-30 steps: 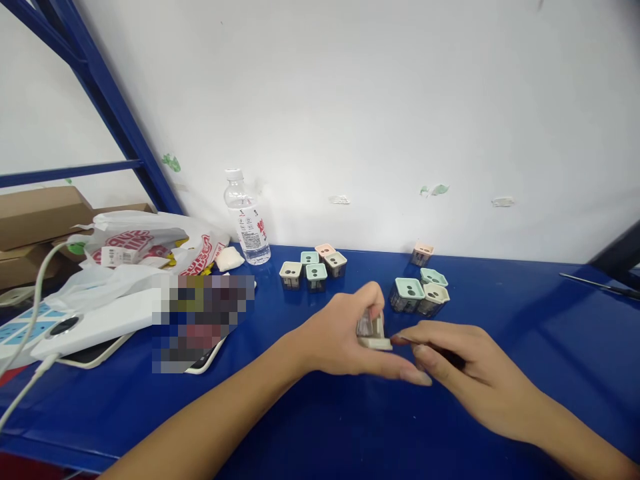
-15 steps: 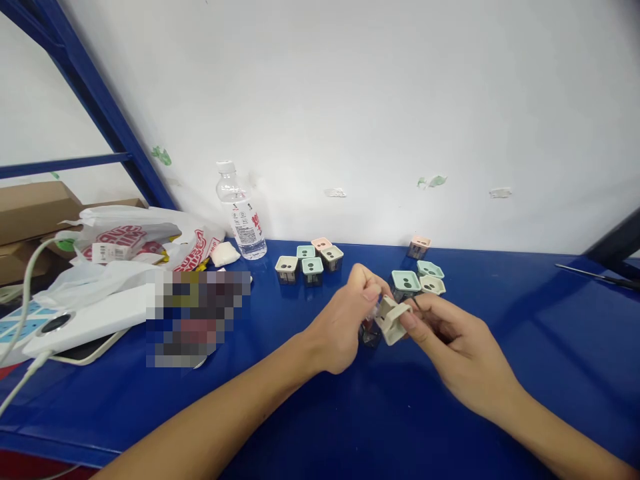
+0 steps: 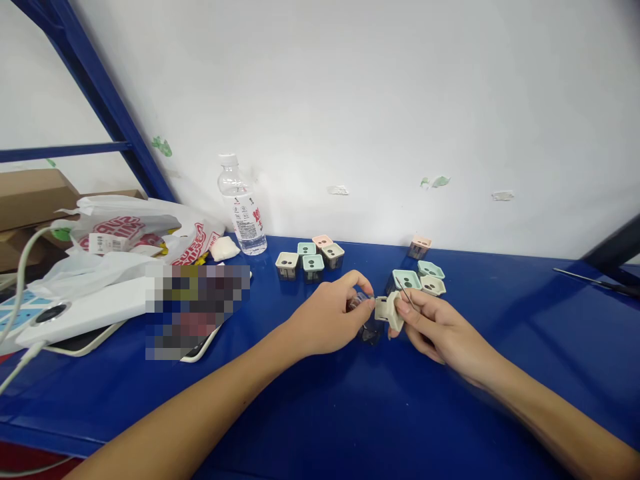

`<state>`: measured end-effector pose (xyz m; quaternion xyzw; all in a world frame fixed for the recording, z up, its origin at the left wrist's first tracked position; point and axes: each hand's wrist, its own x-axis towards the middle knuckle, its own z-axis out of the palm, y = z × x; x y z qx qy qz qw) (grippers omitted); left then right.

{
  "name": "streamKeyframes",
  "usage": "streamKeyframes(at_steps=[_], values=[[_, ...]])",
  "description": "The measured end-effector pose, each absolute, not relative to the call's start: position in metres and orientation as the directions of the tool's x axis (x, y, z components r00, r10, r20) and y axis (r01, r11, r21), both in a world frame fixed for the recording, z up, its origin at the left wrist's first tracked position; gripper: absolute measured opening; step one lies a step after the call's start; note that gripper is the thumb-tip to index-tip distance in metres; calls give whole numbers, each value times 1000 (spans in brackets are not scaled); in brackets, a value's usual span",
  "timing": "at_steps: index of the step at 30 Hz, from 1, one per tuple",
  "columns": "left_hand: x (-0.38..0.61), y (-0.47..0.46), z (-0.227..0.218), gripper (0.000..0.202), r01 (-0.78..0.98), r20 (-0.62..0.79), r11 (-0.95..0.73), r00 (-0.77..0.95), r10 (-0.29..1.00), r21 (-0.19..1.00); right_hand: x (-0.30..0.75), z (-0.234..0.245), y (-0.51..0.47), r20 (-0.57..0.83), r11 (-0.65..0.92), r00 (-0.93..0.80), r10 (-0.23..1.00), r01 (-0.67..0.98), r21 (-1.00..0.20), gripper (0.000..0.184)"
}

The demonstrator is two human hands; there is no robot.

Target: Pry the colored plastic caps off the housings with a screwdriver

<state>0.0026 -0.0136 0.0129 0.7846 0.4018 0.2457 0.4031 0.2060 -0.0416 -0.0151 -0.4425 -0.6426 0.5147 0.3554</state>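
A cream pencil sharpener top (image 3: 389, 312) is pinched in my right hand (image 3: 440, 325), its hollow inside facing left. A thin metal rod (image 3: 406, 293) also sticks out from between those fingers. My left hand (image 3: 327, 317) is closed, thumb and forefinger meeting at the left edge of the top; what it pinches is too small to make out. A piece of clear plastic (image 3: 357, 301) shows within its curled fingers. Just below sits a dark see-through bin (image 3: 370, 331), partly covered. Right behind my right hand stands a mint two-hole sharpener (image 3: 406, 281).
Several sharpeners (image 3: 313, 264) cluster at the back. Beyond my right hand are a mint top (image 3: 431, 270), a cream top (image 3: 433, 285) and a pink sharpener (image 3: 421, 247). A water bottle (image 3: 243, 213), plastic bags (image 3: 135, 233) and a white device (image 3: 90, 310) occupy the left; a thin tool (image 3: 590, 277) lies far right.
My right hand has turned the cream top, so its hollow side now faces left, and the metal rod has come into view. My left hand has rotated, bringing its fingertips to the top's edge.
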Motion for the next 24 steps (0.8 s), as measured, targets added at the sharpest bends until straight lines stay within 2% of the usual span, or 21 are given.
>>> streamKeyframes(at_steps=[8,17,24], values=[[5,-18,13,15,512,84,-385,515,853,768,206,-8,-41,-103,-58,-273,957,168,-984,44],[5,-14,10,26,505,127,-477,580,805,719,212,-8,-38,-115,-37,-325,939,238,-971,45],[3,-9,5,34,441,123,-479,625,771,759,208,-15,-36,-111,-35,-347,931,218,-975,45]])
